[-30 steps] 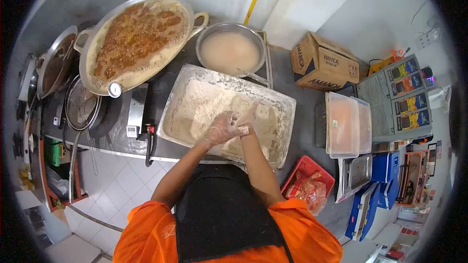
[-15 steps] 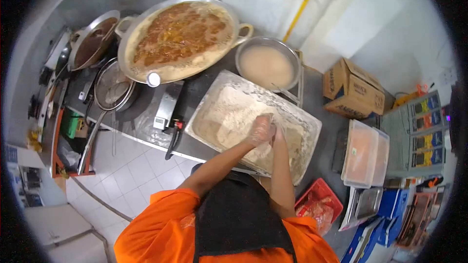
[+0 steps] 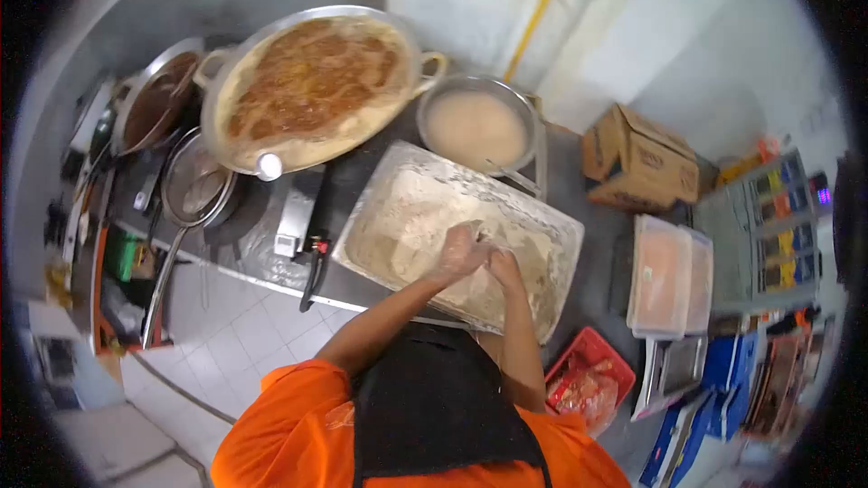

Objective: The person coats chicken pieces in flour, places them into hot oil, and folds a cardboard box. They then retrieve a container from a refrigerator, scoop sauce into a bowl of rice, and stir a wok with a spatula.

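A rectangular metal tray (image 3: 565,253) holds pale, powdery flour (image 3: 411,212) with clumps at its rim. Over the tray, my left hand (image 3: 459,253) is curled and appears to wear a thin clear glove dusted with flour. My right hand (image 3: 500,262) is closed right against it, at its right side. Both hands meet at the fingertips, and whatever they hold between them is hidden. Behind the tray stands a round metal bowl (image 3: 524,140) of cloudy, pale liquid.
At the back left, a large two-handled pan (image 3: 312,163) contains bubbling brown oil. A wire strainer (image 3: 194,185) lies left of it. A red basket (image 3: 624,370) with a plastic bag sits at the right front. Plastic containers (image 3: 665,280) and a cardboard box (image 3: 637,163) stand right.
My hands have shifted slightly left and nearer my body over the tray, still together. The whole view has moved a little, with the pan and bowl now lower and further left.
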`<action>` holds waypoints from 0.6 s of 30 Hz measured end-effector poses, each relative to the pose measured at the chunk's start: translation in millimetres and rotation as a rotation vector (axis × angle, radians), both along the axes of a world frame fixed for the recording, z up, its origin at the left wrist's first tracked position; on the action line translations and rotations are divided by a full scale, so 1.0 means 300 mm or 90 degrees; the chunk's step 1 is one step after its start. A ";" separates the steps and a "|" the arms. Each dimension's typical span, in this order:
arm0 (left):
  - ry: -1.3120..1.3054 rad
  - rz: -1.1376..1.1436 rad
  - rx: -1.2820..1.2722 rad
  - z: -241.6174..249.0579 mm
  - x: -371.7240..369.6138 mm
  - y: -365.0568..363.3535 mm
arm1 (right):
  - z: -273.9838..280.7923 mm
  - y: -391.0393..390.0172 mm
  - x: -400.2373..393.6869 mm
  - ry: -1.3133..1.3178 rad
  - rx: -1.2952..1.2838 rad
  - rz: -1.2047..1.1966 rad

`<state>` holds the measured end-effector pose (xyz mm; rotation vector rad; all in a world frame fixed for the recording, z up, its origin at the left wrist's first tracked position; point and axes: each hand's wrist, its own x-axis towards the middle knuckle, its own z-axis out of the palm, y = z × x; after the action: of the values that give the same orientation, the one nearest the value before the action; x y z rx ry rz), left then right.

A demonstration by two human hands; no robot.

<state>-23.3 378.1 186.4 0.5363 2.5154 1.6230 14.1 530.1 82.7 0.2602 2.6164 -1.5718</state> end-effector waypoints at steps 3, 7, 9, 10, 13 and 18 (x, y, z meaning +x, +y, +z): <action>0.091 -0.161 0.002 0.112 0.066 -0.065 | -0.223 0.045 -0.035 0.135 0.186 0.161; -0.162 -0.060 0.200 0.137 0.020 -0.092 | 0.185 -0.047 0.029 0.119 0.485 0.056; -0.344 0.017 0.361 0.131 -0.008 -0.093 | 0.176 -0.044 0.041 0.132 0.703 0.169; -0.358 -0.027 0.278 0.118 -0.021 -0.098 | 0.154 -0.035 0.045 0.128 0.702 0.165; -0.347 -0.042 0.155 0.084 -0.046 -0.102 | 0.151 -0.019 0.073 0.022 0.403 0.154; -0.346 0.069 0.258 0.010 -0.086 -0.104 | 0.203 -0.035 0.174 0.200 0.035 0.050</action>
<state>-49.0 347.1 189.4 -0.0279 1.8637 1.9955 66.2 519.7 143.7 -0.0943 2.8616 -1.6336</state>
